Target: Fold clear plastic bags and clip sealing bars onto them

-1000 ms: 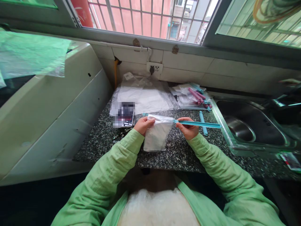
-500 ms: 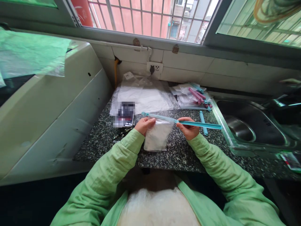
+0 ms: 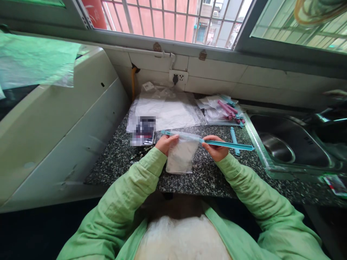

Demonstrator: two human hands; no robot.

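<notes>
The left grip [image 3: 165,144] pinches the clear bag [image 3: 180,157], the right grip [image 3: 217,148] is closed round the blue clip [image 3: 234,145], and the bag, between them over the counter [image 3: 211,182], is best held taut along its top edge.

The blue clip [image 3: 231,145] — left end — now pokes out farther left.

Pale daylight coming through the barred window [image 3: 165,18] at top centre, dim indoors around us, glints along the sink rim [image 3: 258,144] at right, lower left corner near-black, edges stretched, far right soft, coarse pixels masking a phone [image 3: 148,131] left of centre
</notes>
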